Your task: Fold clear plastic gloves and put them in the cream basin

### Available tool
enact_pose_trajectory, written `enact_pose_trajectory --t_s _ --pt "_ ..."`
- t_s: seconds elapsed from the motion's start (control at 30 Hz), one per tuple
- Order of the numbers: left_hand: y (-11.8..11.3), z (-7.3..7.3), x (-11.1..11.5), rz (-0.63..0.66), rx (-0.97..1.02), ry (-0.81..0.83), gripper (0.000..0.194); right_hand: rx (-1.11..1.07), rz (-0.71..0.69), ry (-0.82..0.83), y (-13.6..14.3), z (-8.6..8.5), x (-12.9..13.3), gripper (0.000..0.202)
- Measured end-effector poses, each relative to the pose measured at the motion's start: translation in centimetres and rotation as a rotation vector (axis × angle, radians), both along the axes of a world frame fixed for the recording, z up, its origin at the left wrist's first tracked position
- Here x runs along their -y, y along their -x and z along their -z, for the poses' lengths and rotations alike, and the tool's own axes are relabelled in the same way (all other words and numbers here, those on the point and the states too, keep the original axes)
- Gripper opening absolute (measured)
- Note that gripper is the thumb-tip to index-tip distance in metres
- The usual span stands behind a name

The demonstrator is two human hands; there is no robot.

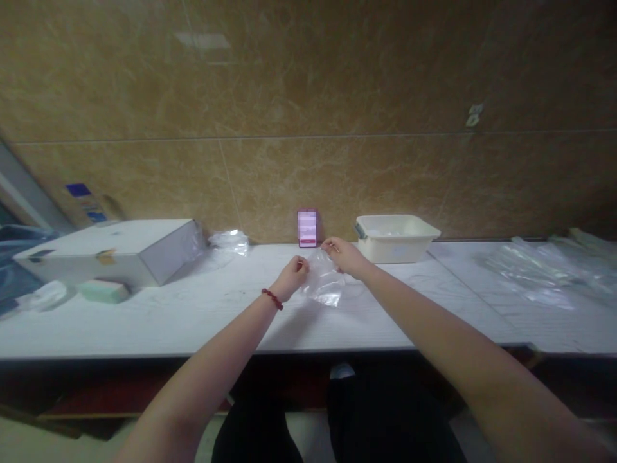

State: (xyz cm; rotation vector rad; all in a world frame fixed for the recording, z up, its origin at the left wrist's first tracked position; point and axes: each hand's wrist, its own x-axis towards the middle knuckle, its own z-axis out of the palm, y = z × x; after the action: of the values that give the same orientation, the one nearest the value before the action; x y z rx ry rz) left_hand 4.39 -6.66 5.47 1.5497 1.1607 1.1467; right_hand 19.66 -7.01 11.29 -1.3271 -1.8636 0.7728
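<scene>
A clear plastic bag (324, 283) hangs between my two hands above the white tabletop. My left hand (292, 276), with a dark red bead bracelet (272, 299) on the wrist, pinches the bag's upper left edge. On the other side, my right hand (343, 255) has its fingers closed on the upper right edge. The bag looks thin and see-through; whether anything is inside I cannot tell. Just behind my hands, a phone (307, 228) with a lit screen leans upright against the wall.
A cream plastic bin (399, 239) stands behind my right forearm. At left are a white box (110, 247), a pale green block (103, 290) and crumpled plastic packaging (229, 242). More clear bags (535, 267) lie at the right. The marble-patterned wall (270, 173) bounds the table's back.
</scene>
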Motion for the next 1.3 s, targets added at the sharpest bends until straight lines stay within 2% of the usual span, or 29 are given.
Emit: enact_pose_trajectory --t_s 0.13,0.23,0.4,0.47,0.6,0.7,0.87,0.97,1.03,1.1,1.17,1.2,1.3 --pt "1.1 -0.2 0.1 0.193 0.008 -0.036 0.021 -0.097 -0.147 0.152 -1.1 -0.6 0.1 0.027" --pt "1.9 -0.2 0.0 0.286 -0.042 -0.077 0.022 -0.077 -0.234 0.218 -2.0 -1.1 0.3 0.034" --pt "2.9 -0.4 -0.1 0.337 -0.173 -0.056 0.02 0.165 -0.432 0.277 -3.5 -1.9 0.4 0.055" --pt "3.2 -0.5 -0.1 0.353 -0.23 -0.057 0.02 0.311 -0.47 0.264 -3.8 -2.3 0.2 0.054" --pt "3.7 -0.3 -0.2 0.418 -0.302 -0.027 0.014 0.544 -0.388 0.135 -4.6 -3.2 -0.1 0.03" --pt "4.0 0.0 -0.2 0.418 -0.296 0.004 0.013 0.61 -0.271 0.018 -5.4 -3.9 -0.5 0.019" --pt "4.3 -0.1 0.3 0.469 -0.122 0.103 0.016 0.516 -0.07 -0.081 -6.5 -4.3 -1.2 0.014" --pt "4.4 -0.5 0.4 0.506 -0.058 0.175 0.021 0.393 0.02 -0.007 -6.5 -4.1 -1.3 0.013" --pt "4.3 -0.9 0.3 0.457 -0.073 0.233 0.025 0.358 0.014 0.067 -6.0 -4.1 -1.3 0.013" --pt "3.6 -1.7 0.3 0.283 -0.119 0.197 0.028 0.372 0.001 0.059 -5.2 -4.4 -1.2 0.013" --pt "2.3 -2.7 0.4 0.068 -0.144 0.034 0.03 0.436 0.014 -0.019 -4.1 -4.8 -1.1 0.015" --pt "1.5 -3.2 0.5 0.015 -0.136 -0.07 0.031 0.474 0.023 -0.067 -3.5 -5.1 -1.1 0.017" --pt "-0.8 -4.7 0.6 0.012 -0.161 -0.28 0.042 0.564 0.021 -0.189 -2.0 -5.8 -1.2 0.022"
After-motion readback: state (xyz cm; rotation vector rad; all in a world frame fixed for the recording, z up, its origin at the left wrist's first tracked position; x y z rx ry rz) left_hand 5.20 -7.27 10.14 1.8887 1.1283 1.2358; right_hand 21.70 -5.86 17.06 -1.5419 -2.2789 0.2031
